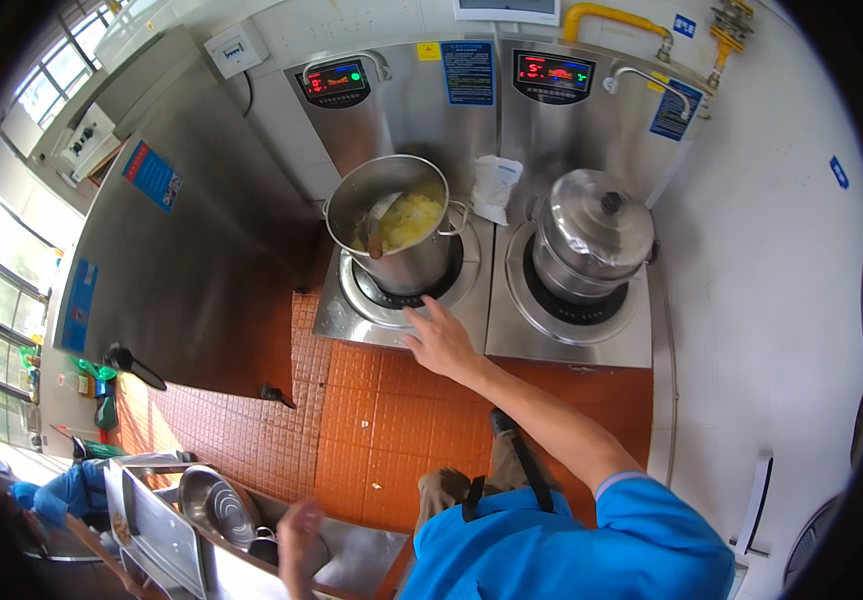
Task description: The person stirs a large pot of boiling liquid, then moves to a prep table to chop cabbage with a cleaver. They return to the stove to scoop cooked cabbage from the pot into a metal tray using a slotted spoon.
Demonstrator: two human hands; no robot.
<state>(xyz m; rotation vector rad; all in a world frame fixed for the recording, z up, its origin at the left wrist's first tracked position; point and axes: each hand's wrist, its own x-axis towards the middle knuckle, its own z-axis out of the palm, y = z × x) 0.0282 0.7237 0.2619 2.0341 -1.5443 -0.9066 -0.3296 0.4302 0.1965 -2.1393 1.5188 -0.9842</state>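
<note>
My right hand [443, 341] reaches over the front edge of the left induction cooktop [356, 319], fingers apart and holding nothing. Just beyond its fingertips a tall stainless steel stockpot [405, 266] stands on the round burner. Pale yellow chopped food [410, 220] lies inside, and a metal scoop or ladle with a wooden handle [375, 244] rests in it. Blurred at the bottom, my left hand [300, 536] hangs near a metal counter with pans; whether its fingers are closed cannot be made out.
A lidded steel pot [589, 240] sits on the right burner. Between the pots stands a white packet [494, 187]. Swing taps [349, 58] project from the backsplash. A steel cabinet [199, 262] flanks the left; a metal bowl [218, 502] and another person [64, 499] are lower left.
</note>
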